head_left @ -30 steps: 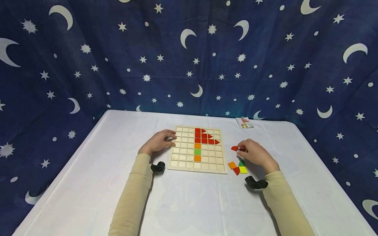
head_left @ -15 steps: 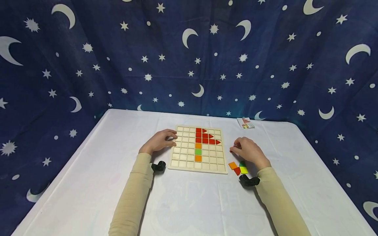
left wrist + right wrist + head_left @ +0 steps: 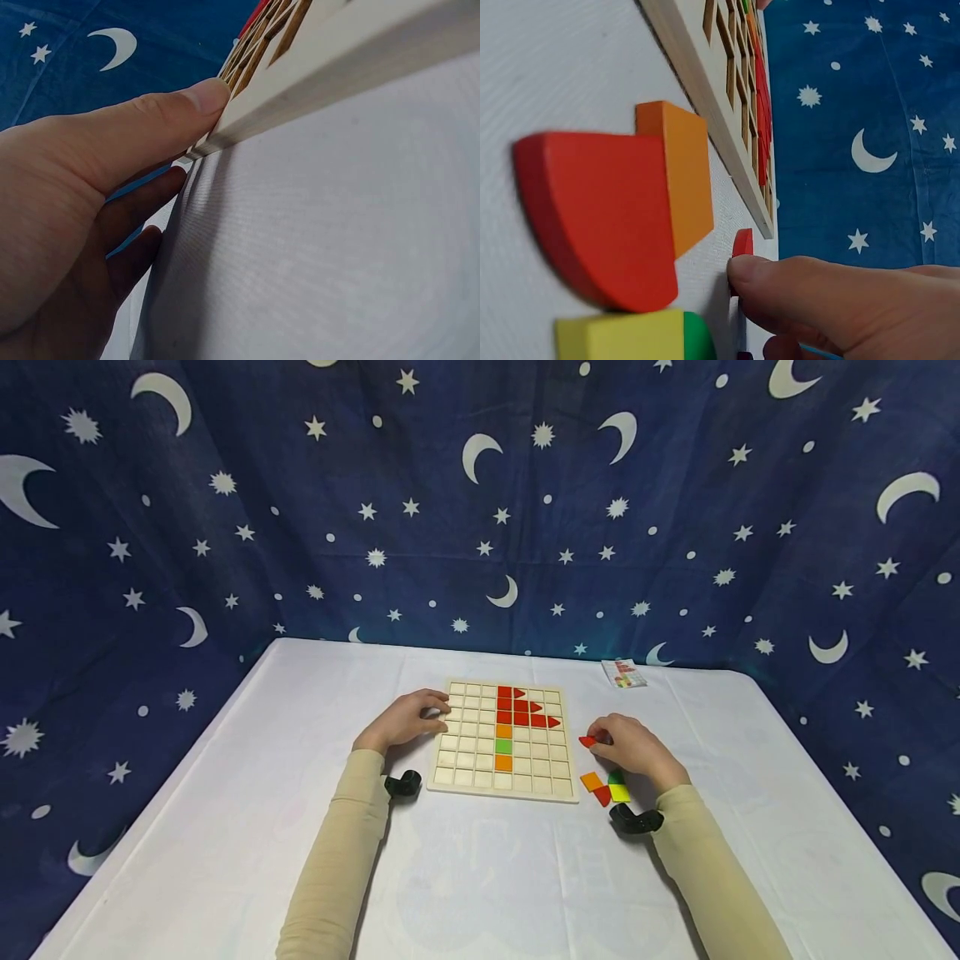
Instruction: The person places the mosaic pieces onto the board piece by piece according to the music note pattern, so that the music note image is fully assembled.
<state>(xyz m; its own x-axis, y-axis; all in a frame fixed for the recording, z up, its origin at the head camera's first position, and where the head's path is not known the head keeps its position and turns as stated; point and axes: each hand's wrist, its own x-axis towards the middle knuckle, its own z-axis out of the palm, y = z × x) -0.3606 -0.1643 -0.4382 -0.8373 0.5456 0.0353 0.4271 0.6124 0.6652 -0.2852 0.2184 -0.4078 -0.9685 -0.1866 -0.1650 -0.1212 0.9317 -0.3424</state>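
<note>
A wooden grid board (image 3: 501,792) lies on the white table, with red square and pointed tiles (image 3: 521,718) in it. Below these sit an orange tile (image 3: 503,763), a green tile (image 3: 503,746) and another orange one in a column. My left hand (image 3: 401,718) rests its fingertips on the board's left edge; the thumb (image 3: 206,97) touches the rim in the left wrist view. Right of the board, my right hand (image 3: 633,745) pinches a small red tile (image 3: 587,742) between thumb and finger, low over the table. The fingers hide part of that tile.
Close by the right wrist lie a loose orange tile (image 3: 592,782), a red quarter-circle tile (image 3: 600,217), a yellow tile (image 3: 619,793) and a green tile (image 3: 616,776). A printed card (image 3: 624,673) is at the back right. Behind the table hangs a blue star-patterned cloth (image 3: 420,468).
My right hand has shifted left toward the board, and the red tile now shows in its fingertips. The left hand keeps its place on the board's edge.
</note>
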